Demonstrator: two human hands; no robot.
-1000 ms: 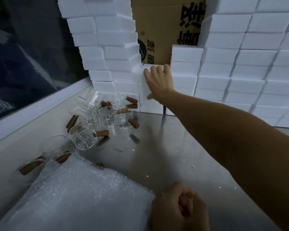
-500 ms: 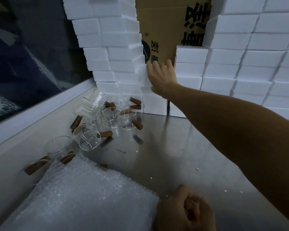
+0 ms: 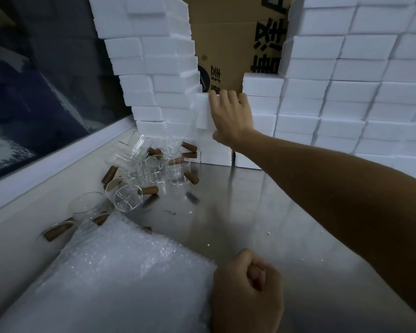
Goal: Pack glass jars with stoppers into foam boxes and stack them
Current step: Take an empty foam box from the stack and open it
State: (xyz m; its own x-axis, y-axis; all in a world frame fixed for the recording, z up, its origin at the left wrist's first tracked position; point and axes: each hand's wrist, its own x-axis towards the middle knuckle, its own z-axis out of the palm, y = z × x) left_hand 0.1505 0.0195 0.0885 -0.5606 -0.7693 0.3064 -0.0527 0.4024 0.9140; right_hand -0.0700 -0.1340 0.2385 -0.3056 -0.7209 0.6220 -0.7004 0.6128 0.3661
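Foam box (image 3: 205, 111) atop the short stack: right hand (image 3: 232, 116) grips it, fingers over its top; left hand (image 3: 247, 292) fisted, empty. Seat it square, flush with neighbouring columns.

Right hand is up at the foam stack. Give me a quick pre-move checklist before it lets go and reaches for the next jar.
1. Foam box seated flush in the stack: cannot tell, the right hand covers its edge.
2. Right hand on the box: ok, fingers over the top, thumb below.
3. Left hand free: ok, fist closed, apparently empty.
4. Jars within reach: ok, clustered left on the table.
5. Stoppers fitted: not ok, several stoppers lie loose.
6. Left foam stack straight: not ok, it steps unevenly.
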